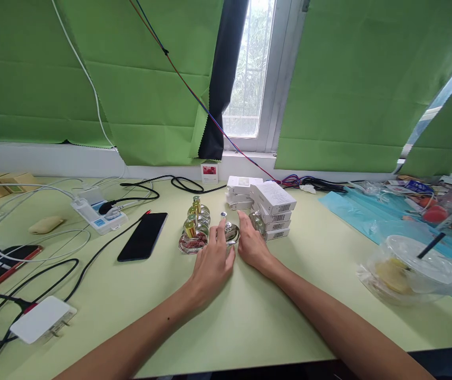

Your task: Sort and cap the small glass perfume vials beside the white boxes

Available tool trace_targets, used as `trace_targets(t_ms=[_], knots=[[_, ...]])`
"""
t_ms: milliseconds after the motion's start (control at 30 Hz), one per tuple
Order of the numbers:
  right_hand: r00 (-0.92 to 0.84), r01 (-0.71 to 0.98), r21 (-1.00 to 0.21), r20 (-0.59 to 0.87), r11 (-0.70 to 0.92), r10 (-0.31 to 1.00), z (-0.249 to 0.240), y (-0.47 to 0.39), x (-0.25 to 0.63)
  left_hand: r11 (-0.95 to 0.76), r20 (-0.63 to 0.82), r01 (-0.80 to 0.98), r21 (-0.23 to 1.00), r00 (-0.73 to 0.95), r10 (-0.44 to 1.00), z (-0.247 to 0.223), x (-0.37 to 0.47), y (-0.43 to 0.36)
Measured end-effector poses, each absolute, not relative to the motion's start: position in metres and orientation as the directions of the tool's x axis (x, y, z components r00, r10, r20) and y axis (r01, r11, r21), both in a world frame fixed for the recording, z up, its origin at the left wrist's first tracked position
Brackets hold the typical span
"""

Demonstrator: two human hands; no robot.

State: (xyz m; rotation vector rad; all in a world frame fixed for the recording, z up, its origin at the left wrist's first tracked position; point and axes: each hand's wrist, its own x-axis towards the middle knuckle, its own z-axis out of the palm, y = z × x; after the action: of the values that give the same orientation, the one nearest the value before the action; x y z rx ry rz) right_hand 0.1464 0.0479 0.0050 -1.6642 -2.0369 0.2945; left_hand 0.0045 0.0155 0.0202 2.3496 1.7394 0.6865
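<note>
My left hand (214,259) is closed on a clear glass bottle (232,232) with a silver neck, the index finger over its near side and the thumb low at its right. Just left of that hand stands a row of several shiny glass bottles with gold tops (190,229). My right hand (251,244) is turned on edge to the right of the held bottle, index finger stretched forward; its inner fingers are partly hidden. Another glass bottle (257,221) shows between the right hand and a stack of small white boxes (276,200).
A black phone (143,236) lies left of the bottles, near a white power strip (98,211) and loose cables. At the left front is a white charger (44,319). A lidded plastic cup in a bag (405,269) and blue plastic sheeting (354,217) are on the right.
</note>
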Motion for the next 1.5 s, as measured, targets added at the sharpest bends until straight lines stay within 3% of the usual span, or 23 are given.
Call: trace_targets(t_ms=[300,700,1033,1500], knots=[[-0.091,0.803,-0.551,0.264,0.228,0.960,0.003,0.051,0.147,-0.329,0.282,0.869,0.368,0.233,0.931,0.016,0.003,0.016],[-0.073,0.866,-0.464,0.249,0.185,0.966,0.004,0.046,0.143,-0.337,0.279,0.868,0.365,0.243,0.929,0.017,0.003,0.016],[-0.043,0.773,-0.577,0.370,0.265,0.928,-0.002,0.045,0.145,-0.338,0.286,0.865,0.371,0.240,0.928,0.017,0.002,0.017],[-0.008,0.832,-0.515,0.364,0.209,0.931,0.007,0.033,0.144,-0.359,0.287,0.827,0.432,0.251,0.924,0.021,0.001,0.018]])
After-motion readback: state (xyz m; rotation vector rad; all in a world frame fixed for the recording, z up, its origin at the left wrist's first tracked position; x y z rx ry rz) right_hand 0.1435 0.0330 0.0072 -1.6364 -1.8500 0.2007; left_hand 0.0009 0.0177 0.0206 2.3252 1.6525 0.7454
